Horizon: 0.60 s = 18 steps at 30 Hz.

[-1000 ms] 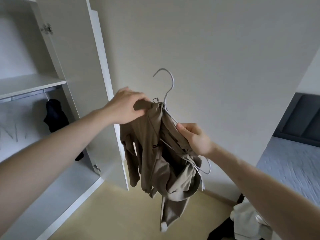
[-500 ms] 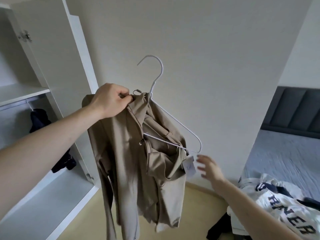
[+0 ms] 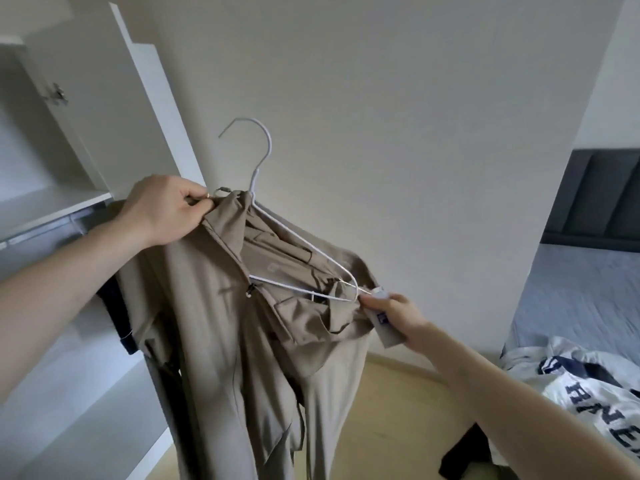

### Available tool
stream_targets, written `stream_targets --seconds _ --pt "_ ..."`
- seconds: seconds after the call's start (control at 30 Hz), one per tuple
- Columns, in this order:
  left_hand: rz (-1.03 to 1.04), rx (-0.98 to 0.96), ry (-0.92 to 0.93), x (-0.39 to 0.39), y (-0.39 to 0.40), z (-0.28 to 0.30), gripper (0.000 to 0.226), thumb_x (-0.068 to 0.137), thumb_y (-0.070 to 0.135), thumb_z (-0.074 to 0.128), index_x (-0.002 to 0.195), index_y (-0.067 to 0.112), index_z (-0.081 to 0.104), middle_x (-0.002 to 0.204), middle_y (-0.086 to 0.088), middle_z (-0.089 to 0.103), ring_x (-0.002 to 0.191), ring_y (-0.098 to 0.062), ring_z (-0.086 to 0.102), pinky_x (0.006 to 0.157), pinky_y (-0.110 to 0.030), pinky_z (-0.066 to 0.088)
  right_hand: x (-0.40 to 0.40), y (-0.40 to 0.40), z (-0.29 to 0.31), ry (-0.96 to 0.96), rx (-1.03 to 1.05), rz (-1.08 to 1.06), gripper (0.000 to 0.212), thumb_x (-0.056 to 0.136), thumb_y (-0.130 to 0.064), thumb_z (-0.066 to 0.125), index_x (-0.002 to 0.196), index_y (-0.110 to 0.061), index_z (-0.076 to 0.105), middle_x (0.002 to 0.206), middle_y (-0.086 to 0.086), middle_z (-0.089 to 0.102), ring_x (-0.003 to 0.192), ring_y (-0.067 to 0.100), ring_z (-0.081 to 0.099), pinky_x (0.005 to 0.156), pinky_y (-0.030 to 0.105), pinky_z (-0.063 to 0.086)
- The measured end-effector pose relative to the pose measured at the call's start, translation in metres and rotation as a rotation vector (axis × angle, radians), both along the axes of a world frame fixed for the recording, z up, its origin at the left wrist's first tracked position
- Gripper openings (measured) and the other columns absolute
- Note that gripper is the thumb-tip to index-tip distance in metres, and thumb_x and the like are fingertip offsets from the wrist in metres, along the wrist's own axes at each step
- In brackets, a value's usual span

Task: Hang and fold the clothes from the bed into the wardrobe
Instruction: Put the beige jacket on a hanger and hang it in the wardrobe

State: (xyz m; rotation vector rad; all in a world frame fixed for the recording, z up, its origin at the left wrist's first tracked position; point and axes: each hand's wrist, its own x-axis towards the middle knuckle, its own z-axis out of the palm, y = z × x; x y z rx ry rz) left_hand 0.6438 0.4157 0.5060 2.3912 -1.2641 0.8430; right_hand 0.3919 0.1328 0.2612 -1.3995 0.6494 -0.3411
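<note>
A beige garment [image 3: 225, 334] hangs half on a white wire hanger [image 3: 264, 161], whose hook points up in front of the wall. My left hand [image 3: 166, 213] grips the garment's collar just left of the hanger neck. My right hand [image 3: 391, 315] pinches the garment's white paper tag [image 3: 386, 327] at the hanger's right end. The open wardrobe [image 3: 52, 209] stands at the left, with a shelf and a rail under it. A dark garment [image 3: 116, 310] hangs inside, mostly hidden behind the beige one.
The wardrobe door [image 3: 104, 109] stands open beside my left hand. The bed [image 3: 581, 299] with a grey sheet lies at the right. A white top with dark lettering [image 3: 595, 386] and a black piece [image 3: 464, 455] lie at its near corner. Pale wooden floor [image 3: 398, 420] shows below.
My right hand let go of the garment, dropped away, then came back and took the paper tag. The garment unfolded and hangs longer. My left hand kept hold of the collar.
</note>
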Motion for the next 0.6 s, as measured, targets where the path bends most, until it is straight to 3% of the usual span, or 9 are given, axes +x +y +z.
stream_targets --seconds 0.1,0.23,0.3,0.37,0.43,0.57,0.6 --pt "0.061 0.082 -0.105 0.009 0.019 -0.005 0.050 0.079 0.055 0.041 0.071 0.011 0.063 0.058 -0.004 0.062 0.067 -0.038 0.059 0.057 -0.032 0.046 -0.007 -0.036 0.031 -0.027 -0.076 0.039 0.014 0.083 -0.027 0.085 0.079 -0.014 0.079 0.085 0.009 0.075 0.072 0.014 0.071 0.062 0.026 0.056" --pt "0.125 0.193 -0.230 0.008 0.020 -0.021 0.021 0.087 0.034 0.064 0.072 0.021 0.069 0.076 -0.008 0.073 0.072 -0.039 0.069 0.057 -0.033 0.043 -0.006 -0.066 0.084 -0.048 -0.197 0.084 0.029 0.084 -0.029 0.082 0.094 -0.002 0.078 0.099 0.021 0.075 0.086 0.026 0.071 0.080 0.038 0.055" --pt "0.215 0.223 -0.238 0.005 0.012 -0.031 0.014 0.089 0.030 0.067 0.080 0.022 0.073 0.086 -0.010 0.076 0.078 -0.040 0.071 0.059 -0.035 0.039 0.001 -0.069 0.118 -0.058 -0.292 0.154 0.027 0.089 -0.031 0.079 0.091 -0.004 0.076 0.090 0.016 0.074 0.081 0.023 0.069 0.075 0.037 0.053" --pt "0.298 0.261 -0.209 0.004 0.003 -0.043 0.020 0.095 0.037 0.060 0.090 0.024 0.075 0.096 -0.008 0.076 0.088 -0.038 0.071 0.064 -0.037 0.042 0.012 -0.058 0.154 -0.076 -0.401 0.223 0.018 0.091 -0.030 0.075 0.082 -0.015 0.073 0.079 0.004 0.071 0.074 0.018 0.066 0.064 0.031 0.052" --pt "0.346 0.250 -0.151 0.002 -0.009 -0.051 0.026 0.099 0.039 0.054 0.094 0.024 0.075 0.100 -0.008 0.075 0.091 -0.038 0.070 0.066 -0.037 0.041 0.029 -0.035 0.181 -0.083 -0.498 0.288 0.014 0.091 -0.032 0.070 0.084 -0.021 0.067 0.080 0.002 0.070 0.073 0.018 0.066 0.063 0.031 0.051" --pt "0.377 0.167 -0.040 -0.010 -0.039 -0.059 0.025 0.097 0.035 0.054 0.085 0.020 0.069 0.094 -0.011 0.073 0.086 -0.040 0.067 0.061 -0.037 0.033 0.061 0.023 0.183 0.048 -1.045 0.445 0.019 0.097 -0.035 0.048 0.079 -0.029 0.047 0.078 -0.012 0.058 0.077 0.014 0.056 0.067 0.021 0.033" --pt "0.383 0.148 -0.023 -0.013 -0.044 -0.060 0.025 0.097 0.034 0.054 0.083 0.019 0.068 0.092 -0.011 0.073 0.085 -0.040 0.067 0.061 -0.037 0.033 0.065 0.033 0.179 0.012 -1.096 0.434 0.023 0.097 -0.032 0.046 0.075 -0.027 0.041 0.076 -0.012 0.054 0.077 0.016 0.053 0.065 0.020 0.030"
